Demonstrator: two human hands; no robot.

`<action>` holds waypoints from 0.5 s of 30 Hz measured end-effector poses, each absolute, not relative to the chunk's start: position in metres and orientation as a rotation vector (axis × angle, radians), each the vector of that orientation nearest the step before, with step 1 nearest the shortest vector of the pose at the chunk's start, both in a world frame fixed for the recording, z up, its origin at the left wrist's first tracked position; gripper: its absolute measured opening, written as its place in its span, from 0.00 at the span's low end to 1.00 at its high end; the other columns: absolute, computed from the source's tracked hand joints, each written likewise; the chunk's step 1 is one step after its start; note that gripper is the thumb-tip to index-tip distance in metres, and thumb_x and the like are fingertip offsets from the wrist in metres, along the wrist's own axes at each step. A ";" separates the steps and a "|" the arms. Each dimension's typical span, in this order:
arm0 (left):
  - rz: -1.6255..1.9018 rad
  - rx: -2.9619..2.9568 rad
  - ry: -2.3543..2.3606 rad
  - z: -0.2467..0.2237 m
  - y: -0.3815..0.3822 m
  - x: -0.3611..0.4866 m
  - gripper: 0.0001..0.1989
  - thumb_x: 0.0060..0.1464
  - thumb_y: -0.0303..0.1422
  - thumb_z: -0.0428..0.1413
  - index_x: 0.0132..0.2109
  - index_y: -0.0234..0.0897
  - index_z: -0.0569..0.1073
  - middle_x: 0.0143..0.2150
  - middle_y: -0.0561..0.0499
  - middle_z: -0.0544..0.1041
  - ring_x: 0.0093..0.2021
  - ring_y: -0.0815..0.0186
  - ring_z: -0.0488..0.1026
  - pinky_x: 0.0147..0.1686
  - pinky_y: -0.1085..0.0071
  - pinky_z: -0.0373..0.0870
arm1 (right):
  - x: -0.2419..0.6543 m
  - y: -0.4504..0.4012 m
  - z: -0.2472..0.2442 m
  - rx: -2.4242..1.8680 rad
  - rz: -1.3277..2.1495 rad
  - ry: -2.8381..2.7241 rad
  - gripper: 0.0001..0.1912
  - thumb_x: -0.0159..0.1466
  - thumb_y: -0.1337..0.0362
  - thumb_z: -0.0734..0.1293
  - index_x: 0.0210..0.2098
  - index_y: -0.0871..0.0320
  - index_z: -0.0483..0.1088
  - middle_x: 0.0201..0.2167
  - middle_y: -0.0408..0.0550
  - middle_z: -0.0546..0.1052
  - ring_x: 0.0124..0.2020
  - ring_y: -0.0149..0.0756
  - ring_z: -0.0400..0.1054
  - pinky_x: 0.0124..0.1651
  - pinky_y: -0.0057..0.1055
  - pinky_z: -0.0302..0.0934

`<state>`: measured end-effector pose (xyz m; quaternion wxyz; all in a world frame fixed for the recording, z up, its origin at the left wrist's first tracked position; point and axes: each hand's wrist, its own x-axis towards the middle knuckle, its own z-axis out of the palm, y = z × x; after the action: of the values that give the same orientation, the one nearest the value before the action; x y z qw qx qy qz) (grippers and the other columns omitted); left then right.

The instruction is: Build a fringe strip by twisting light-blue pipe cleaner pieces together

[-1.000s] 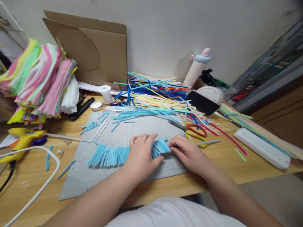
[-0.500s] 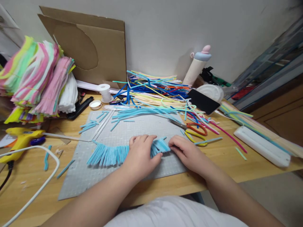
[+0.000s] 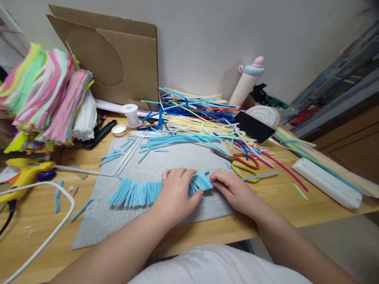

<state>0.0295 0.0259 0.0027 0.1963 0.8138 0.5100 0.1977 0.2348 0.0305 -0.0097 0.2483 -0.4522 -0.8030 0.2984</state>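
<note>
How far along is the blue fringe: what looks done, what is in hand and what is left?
Done: many pieces of the blue fringe sit side by side in a row.
In hand: the left hand covers part of it; the right hand has its fingertips together at the right end.
Perhaps left: short pieces and longer blue stems lie loose; how many are needed, I cannot tell.

Single head view, worn at wearer's brow, facing forward and steeply down over tabletop point(image 3: 266, 215). Close range: wearer's own shirt point(image 3: 219, 264) fills bottom edge, forearms enter from lower corners. Blue fringe point(image 3: 136, 193), left hand point(image 3: 177, 195) and right hand point(image 3: 233, 191) sit near middle. Wide coverage reaches wall point(image 3: 198, 47) at top, cabinet point(image 3: 352, 138) at right edge.
</note>
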 end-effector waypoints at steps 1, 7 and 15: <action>0.550 2.285 1.426 0.003 0.026 0.029 0.22 0.50 0.37 0.57 0.52 0.41 0.67 0.50 0.48 0.73 0.51 0.54 0.66 0.53 0.55 0.51 | 0.235 0.031 -0.010 -1.238 0.815 -2.184 0.08 0.65 0.72 0.57 0.32 0.56 0.63 0.31 0.44 0.67 0.35 0.34 0.62 0.39 0.31 0.57; 0.537 2.300 1.418 0.003 0.026 0.029 0.22 0.49 0.38 0.58 0.52 0.41 0.67 0.49 0.48 0.72 0.51 0.55 0.66 0.52 0.56 0.51 | 0.236 0.032 -0.010 -1.249 0.821 -2.186 0.07 0.65 0.71 0.57 0.31 0.56 0.62 0.31 0.44 0.67 0.35 0.34 0.61 0.39 0.31 0.56; 0.534 2.292 1.427 0.002 0.026 0.029 0.22 0.50 0.39 0.57 0.52 0.42 0.67 0.49 0.49 0.72 0.51 0.56 0.66 0.53 0.56 0.51 | 0.237 0.032 -0.010 -1.234 0.828 -2.199 0.07 0.65 0.71 0.58 0.31 0.56 0.62 0.31 0.44 0.67 0.35 0.34 0.61 0.39 0.31 0.56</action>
<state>0.0288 0.0264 0.0024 0.1936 0.8171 0.5086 0.1904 0.2370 0.0321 -0.0099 0.2415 -0.4511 -0.8040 0.3027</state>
